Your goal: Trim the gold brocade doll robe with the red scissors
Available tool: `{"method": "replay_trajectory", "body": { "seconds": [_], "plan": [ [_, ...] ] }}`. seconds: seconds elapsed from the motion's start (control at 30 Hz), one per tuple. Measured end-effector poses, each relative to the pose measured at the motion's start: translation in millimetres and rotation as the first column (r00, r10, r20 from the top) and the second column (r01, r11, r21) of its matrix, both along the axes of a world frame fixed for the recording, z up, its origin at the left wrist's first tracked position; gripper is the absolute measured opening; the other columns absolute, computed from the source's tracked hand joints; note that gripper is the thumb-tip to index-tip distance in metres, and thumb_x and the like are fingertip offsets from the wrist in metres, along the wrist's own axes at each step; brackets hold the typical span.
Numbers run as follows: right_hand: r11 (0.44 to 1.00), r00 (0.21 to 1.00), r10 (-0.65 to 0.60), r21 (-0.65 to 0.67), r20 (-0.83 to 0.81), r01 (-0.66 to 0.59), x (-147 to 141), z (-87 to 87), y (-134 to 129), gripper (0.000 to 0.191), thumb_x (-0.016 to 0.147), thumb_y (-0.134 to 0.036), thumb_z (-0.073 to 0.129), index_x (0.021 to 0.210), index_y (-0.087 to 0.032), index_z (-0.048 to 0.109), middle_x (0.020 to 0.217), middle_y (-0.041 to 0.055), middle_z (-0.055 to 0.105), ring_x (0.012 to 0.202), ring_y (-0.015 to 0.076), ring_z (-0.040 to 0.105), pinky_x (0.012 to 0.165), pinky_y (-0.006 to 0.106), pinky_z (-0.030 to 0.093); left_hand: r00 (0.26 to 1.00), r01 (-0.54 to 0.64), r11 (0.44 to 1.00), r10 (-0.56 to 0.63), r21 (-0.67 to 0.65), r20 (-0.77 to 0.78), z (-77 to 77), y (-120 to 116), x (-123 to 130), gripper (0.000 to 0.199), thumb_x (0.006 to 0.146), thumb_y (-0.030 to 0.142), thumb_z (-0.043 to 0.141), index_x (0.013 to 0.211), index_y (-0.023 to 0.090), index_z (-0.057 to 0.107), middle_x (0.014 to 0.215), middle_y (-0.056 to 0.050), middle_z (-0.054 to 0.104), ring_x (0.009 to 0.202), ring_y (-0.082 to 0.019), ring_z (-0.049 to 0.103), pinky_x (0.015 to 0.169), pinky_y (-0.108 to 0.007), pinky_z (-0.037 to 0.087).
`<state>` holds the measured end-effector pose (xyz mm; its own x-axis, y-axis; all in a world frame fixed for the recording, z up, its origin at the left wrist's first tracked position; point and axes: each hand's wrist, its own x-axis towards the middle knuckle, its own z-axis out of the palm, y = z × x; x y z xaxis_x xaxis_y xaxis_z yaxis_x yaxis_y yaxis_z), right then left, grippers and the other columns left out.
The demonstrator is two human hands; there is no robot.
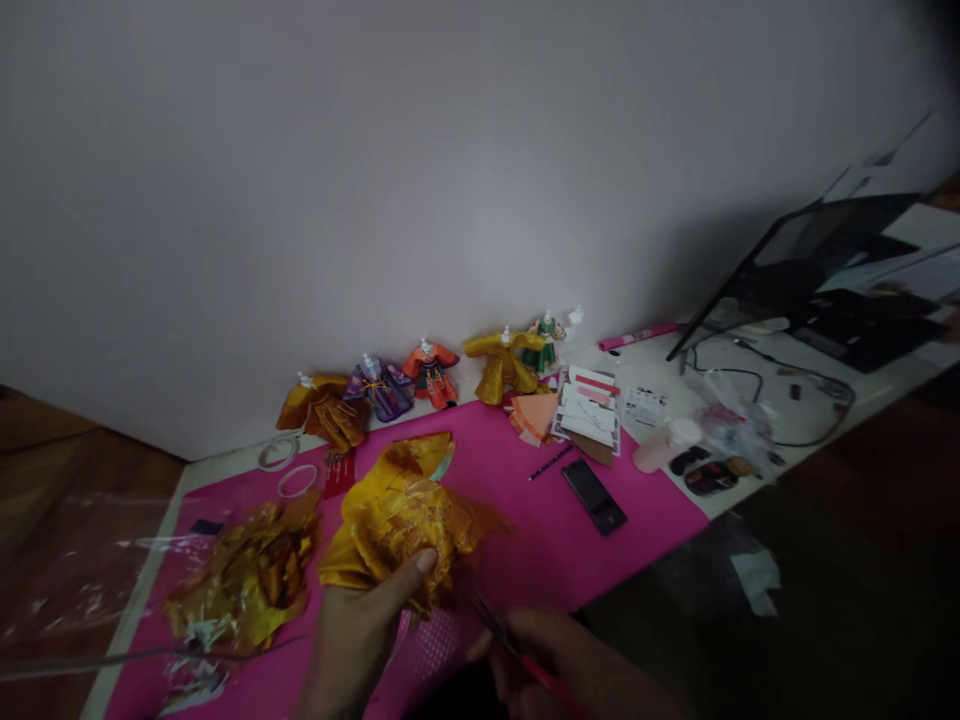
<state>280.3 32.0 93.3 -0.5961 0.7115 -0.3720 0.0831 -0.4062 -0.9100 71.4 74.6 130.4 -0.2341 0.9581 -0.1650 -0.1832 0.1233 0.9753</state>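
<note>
Bunched golden-yellow fabric (420, 500) with a raised pattern is gripped in my left hand (360, 625), the thumb pressed over its lower edge. My right hand (547, 650), dim and slightly blurred, is closed round red-handled scissors (491, 620). Their metal blades point up and left, close to the fabric's lower right edge. Whether they touch the cloth I cannot tell. Both hands are over the near side of the bright pink mat (525, 540). A second heap of golden fabric (255, 580) lies to the left, partly under clear plastic.
Along the wall stand small dressed mannequins, including a purple one (379, 388) and an orange one (433, 373). A phone (594, 496), a pencil (551, 463), papers (591, 410) and a pale bottle (667, 443) lie rightward. A monitor (795, 260) stands far right. Tape rings (298, 481) lie left.
</note>
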Motion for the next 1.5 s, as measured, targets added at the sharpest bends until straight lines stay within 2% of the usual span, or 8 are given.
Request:
{"method": "replay_trajectory", "body": {
  "seconds": [0.27,0.43,0.57,0.8,0.97,1.1,1.37,1.5],
  "plan": [
    [0.998,0.997,0.021,0.056,-0.073,-0.017,-2.8,4.8,4.4,0.037,0.086,-0.053,0.066,0.107,-0.023,0.069,0.079,-0.0016,0.051,0.070,0.0155,0.046,0.067,0.029,0.040,1.000,0.005,0.999,-0.006,0.039,0.014,-4.8,-3.7,0.6,0.027,0.067,0.028,0.087,0.091,0.020,0.075,0.079,0.000,0.076,0.066,-0.014,0.068,0.062,-0.022,0.058],
    [1.000,0.987,-0.017,0.013,-0.161,0.019,-12.7,0.2,8.3,0.050,0.087,-0.068,0.058,0.101,-0.021,0.068,0.074,-0.0032,0.044,0.063,0.0132,0.041,0.061,0.028,0.037,0.998,-0.044,0.999,0.043,0.011,0.051,-3.0,-8.7,5.6,0.029,0.065,0.026,0.088,0.090,0.020,0.075,0.076,0.001,0.076,0.063,-0.013,0.066,0.059,-0.019,0.055],
    [0.997,0.972,0.019,0.080,-0.235,0.000,-16.6,-7.6,10.0,0.053,0.088,-0.066,0.062,0.115,-0.021,0.064,0.078,-0.0025,0.048,0.064,0.0126,0.042,0.060,0.027,0.033,0.999,0.007,1.000,-0.008,0.023,0.042,-7.0,-12.1,4.7,0.029,0.067,0.026,0.086,0.092,0.019,0.074,0.077,-0.001,0.075,0.067,-0.015,0.067,0.063,-0.024,0.058],
    [0.998,0.969,-0.059,-0.010,-0.241,0.058,-18.2,-38.1,3.6,0.062,0.084,-0.070,0.064,0.116,-0.017,0.063,0.082,0.0010,0.055,0.066,0.0136,0.050,0.064,0.028,0.043,0.993,0.119,0.993,-0.119,0.021,0.005,-12.5,-12.5,-1.9,0.029,0.068,0.031,0.085,0.091,0.017,0.076,0.076,-0.003,0.075,0.066,-0.018,0.068,0.063,-0.027,0.059],
    [0.989,0.948,-0.016,-0.145,-0.319,-0.032,-17.4,-57.3,1.6,0.068,0.076,-0.068,0.075,0.120,-0.018,0.061,0.079,-0.0001,0.056,0.062,0.0123,0.050,0.059,0.026,0.043,0.998,0.060,0.998,-0.060,0.021,0.008,-6.2,-15.5,2.1,0.028,0.064,0.030,0.086,0.088,0.017,0.076,0.073,-0.003,0.074,0.064,-0.016,0.067,0.059,-0.024,0.058],
    [0.995,0.934,-0.040,-0.102,-0.354,0.004,-20.7,-47.8,2.8,0.062,0.078,-0.069,0.072,0.110,-0.016,0.066,0.074,-0.0023,0.053,0.062,0.0102,0.044,0.056,0.023,0.037,1.000,-0.011,0.999,0.011,-0.031,-0.002,2.5,-16.9,7.6,0.029,0.059,0.027,0.087,0.084,0.019,0.075,0.075,-0.001,0.075,0.063,-0.014,0.066,0.059,-0.022,0.057],
    [0.993,0.945,-0.104,-0.093,-0.311,0.079,-24.2,-2.1,7.3,0.055,0.084,-0.069,0.065,0.099,-0.016,0.070,0.064,-0.0039,0.050,0.054,0.0090,0.041,0.049,0.022,0.030,0.998,-0.035,0.998,0.033,-0.053,-0.046,7.0,-16.3,8.3,0.027,0.057,0.026,0.086,0.081,0.018,0.075,0.070,0.000,0.073,0.061,-0.014,0.066,0.056,-0.021,0.057],
    [0.989,0.961,-0.094,0.085,-0.261,0.120,-24.3,2.4,8.9,0.070,0.080,-0.083,0.055,0.093,-0.016,0.072,0.058,-0.0051,0.045,0.052,0.0092,0.038,0.049,0.023,0.029,0.999,-0.004,1.000,0.003,-0.026,-0.042,3.8,-15.3,5.5,0.028,0.057,0.024,0.087,0.082,0.018,0.075,0.073,-0.001,0.075,0.064,-0.016,0.068,0.058,-0.023,0.059]
  ]
}}
